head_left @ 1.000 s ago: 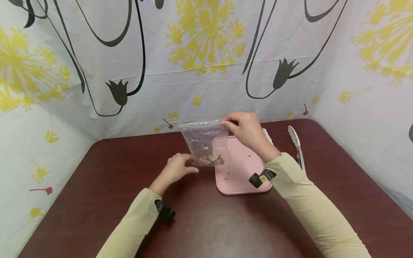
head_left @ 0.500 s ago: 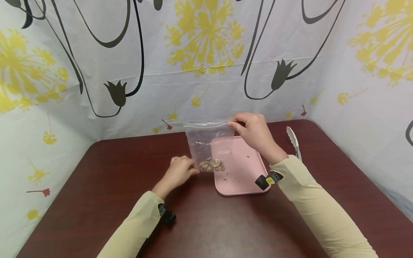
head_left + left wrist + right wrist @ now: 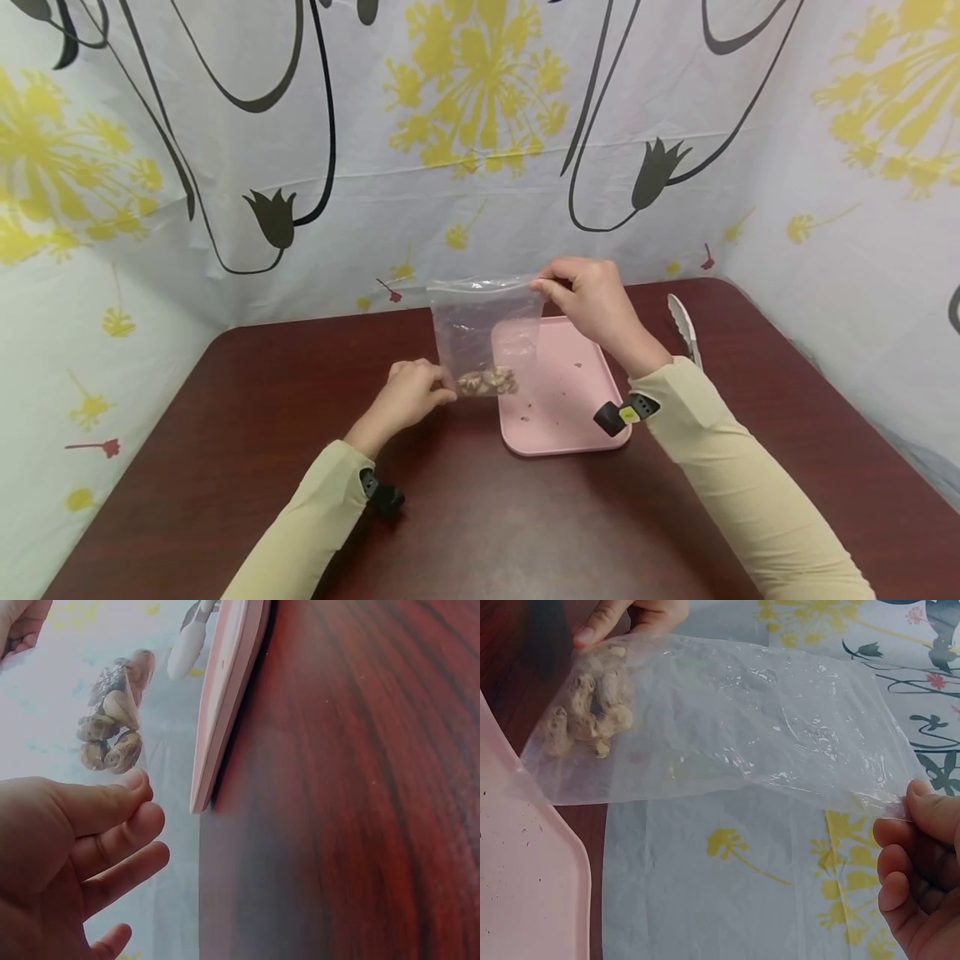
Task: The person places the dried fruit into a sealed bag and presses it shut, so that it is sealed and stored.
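Note:
A clear zip-top plastic bag (image 3: 480, 329) hangs stretched above the table, its zip edge uppermost. Several small brown-and-cream lumps (image 3: 116, 712), perhaps dried mushrooms, are gathered along its bottom. My right hand (image 3: 588, 304) pinches the upper right corner between thumb and index finger; in the right wrist view the other fingers are curled beneath. At the lower left corner, my left hand (image 3: 408, 396) pinches the plastic with thumb and index finger, the remaining fingers loosely bent in the left wrist view. The lumps (image 3: 589, 709) show through the film close to the left fingertips.
Partly behind the bag lies a pink tray (image 3: 570, 408) with dark crumbs on it. White-tipped tongs (image 3: 684, 327) lie to its right, partly hidden by the right sleeve. A patterned cloth (image 3: 480, 217) hangs behind the dark red wooden table (image 3: 300, 400).
The left thumb and fingers, apart beside the bag a second ago, have come together on its lower corner. The right hand and the bag have shifted slightly right.

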Tool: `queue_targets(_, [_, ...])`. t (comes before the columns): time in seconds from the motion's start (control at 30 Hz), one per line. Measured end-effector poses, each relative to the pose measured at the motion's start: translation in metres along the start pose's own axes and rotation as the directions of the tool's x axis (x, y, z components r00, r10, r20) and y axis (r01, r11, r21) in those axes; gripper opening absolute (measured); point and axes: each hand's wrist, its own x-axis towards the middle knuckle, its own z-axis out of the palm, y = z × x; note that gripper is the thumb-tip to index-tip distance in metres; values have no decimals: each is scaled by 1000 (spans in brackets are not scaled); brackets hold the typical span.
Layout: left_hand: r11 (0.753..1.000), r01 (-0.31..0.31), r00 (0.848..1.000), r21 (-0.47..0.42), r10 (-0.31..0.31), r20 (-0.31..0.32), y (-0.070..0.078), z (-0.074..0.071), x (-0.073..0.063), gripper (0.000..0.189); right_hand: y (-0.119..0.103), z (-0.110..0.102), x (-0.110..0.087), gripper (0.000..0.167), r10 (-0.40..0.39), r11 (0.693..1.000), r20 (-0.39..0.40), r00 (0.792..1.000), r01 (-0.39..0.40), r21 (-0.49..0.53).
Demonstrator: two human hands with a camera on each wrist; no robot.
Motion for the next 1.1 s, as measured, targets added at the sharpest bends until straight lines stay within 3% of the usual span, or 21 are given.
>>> queue_targets(0.17, [997, 12, 1000, -73, -13, -16, -3, -10, 4, 8, 0, 0, 1, 11, 8, 1000, -13, 1000, -7, 24])
queue_targets(0.33, [985, -9, 985, -172, -22, -173, 1, -30, 11, 21, -1, 2, 2, 10, -22, 1000, -16, 1000, 22, 20])
queue_targets(0.43, [969, -18, 950, -248, -61, -305, 8, -45, 13, 24, 0, 4, 1, 10, -27, 999, -7, 1000, 28, 16])
queue_targets(0.53, [949, -54, 903, -310, -86, -421, 16, -57, 15, 23, 2, 7, -1, 10, -26, 999, -10, 1000, 26, 20])
queue_targets(0.6, [943, -82, 878, -323, -85, -471, 20, -64, 16, 18, 2, 8, -2, 10, -30, 999, -12, 999, 31, 28])
queue_targets(0.67, [944, -97, 865, -314, -76, -496, 22, -69, 16, 14, 2, 9, -3, 8, -33, 999, -6, 999, 33, 37])
queue_targets(0.73, [952, -93, 867, -291, -67, -494, 22, -71, 16, 10, 2, 11, -4, 7, -34, 998, 6, 999, 34, 44])
queue_targets(0.93, [980, -16, 895, -199, -75, -440, 24, -69, 14, 10, 1, 15, -9, 6, -50, 998, 43, 998, 49, 36])
queue_targets(1.1, [987, 24, 897, -156, -90, -432, 31, -70, 13, 10, 4, 17, -10, 8, -60, 998, 54, 997, 58, 37])
